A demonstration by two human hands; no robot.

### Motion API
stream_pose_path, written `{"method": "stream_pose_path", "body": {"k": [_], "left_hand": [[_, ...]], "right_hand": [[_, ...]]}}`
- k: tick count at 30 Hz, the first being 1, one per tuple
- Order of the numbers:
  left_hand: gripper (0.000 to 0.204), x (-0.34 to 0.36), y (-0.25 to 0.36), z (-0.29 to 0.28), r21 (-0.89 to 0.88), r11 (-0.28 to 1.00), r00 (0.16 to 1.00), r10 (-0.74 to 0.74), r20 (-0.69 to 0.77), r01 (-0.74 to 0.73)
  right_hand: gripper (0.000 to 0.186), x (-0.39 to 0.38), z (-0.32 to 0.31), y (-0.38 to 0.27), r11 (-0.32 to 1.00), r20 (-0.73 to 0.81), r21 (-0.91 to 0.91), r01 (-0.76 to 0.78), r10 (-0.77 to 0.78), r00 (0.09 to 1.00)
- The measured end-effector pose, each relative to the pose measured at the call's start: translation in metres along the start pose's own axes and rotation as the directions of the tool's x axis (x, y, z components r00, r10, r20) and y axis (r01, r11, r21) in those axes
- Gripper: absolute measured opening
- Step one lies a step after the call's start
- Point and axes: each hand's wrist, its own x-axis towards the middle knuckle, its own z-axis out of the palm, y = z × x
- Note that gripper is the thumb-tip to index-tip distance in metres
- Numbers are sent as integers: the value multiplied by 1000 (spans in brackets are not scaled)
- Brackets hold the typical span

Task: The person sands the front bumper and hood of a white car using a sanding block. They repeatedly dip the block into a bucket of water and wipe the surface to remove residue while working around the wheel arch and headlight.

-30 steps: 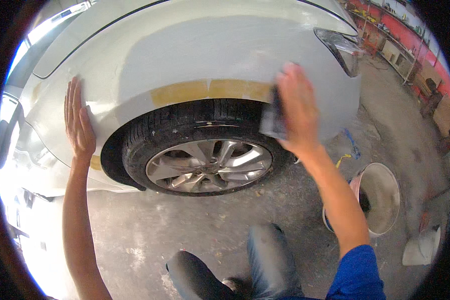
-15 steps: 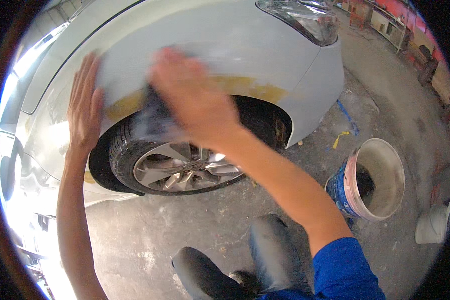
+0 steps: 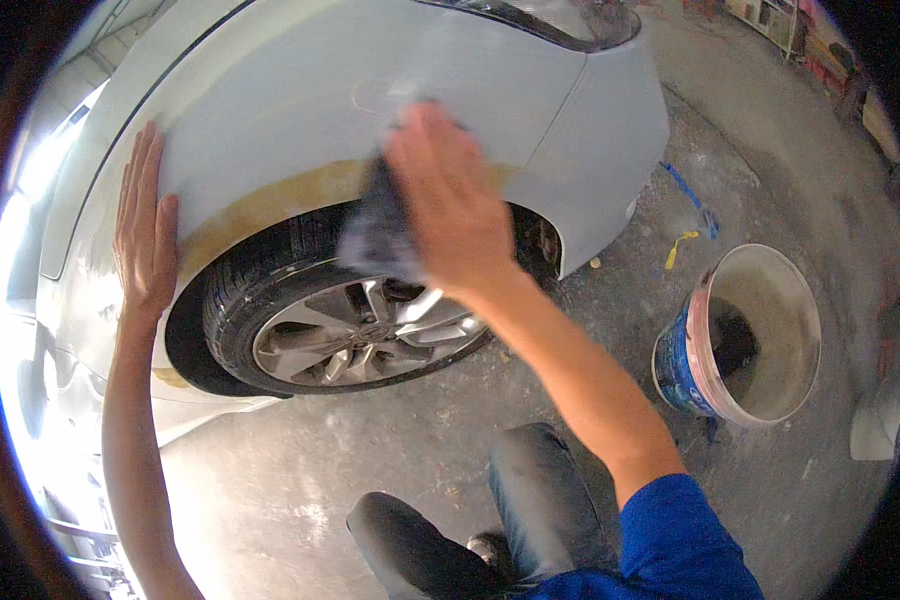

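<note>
A pale grey car fender (image 3: 300, 110) fills the upper part of the view, with a yellowish sanded band (image 3: 270, 200) along the wheel arch. Below it sits the tyre and silver alloy wheel (image 3: 350, 335). My left hand (image 3: 145, 225) lies flat and open against the fender at the left end of the arch. My right hand (image 3: 450, 200) is pressed on the arch top, holding a grey sanding sheet (image 3: 375, 235) that hangs blurred below my fingers over the tyre.
A dirty bucket (image 3: 740, 340) with a blue band stands on the concrete floor at the right. A white container (image 3: 880, 420) sits at the far right edge. Yellow and blue scraps (image 3: 685, 235) lie beyond the bumper. My knees (image 3: 490, 520) are at the bottom.
My right hand with the sheet swept left along the arch, then came back to its middle. The view shifted so the bucket appears lower and nearer. My left hand stayed flat on the fender.
</note>
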Motion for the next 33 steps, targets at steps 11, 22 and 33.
{"method": "stream_pose_path", "body": {"k": [11, 22, 33], "left_hand": [[65, 0, 9, -6, -1, 1000, 1000, 4, -16, -4], [53, -1, 18, 10, 54, 997, 995, -46, -90, 51], [51, -6, 10, 10, 65, 997, 990, -43, -135, 52]], "right_hand": [[56, -201, -277, 83, 610, 270, -446, -654, 789, 552], [69, -266, -346, 90, 466, 505, -607, -644, 852, 140], [50, -241, -324, -36, 755, 842, -360, -549, 516, 158]]}}
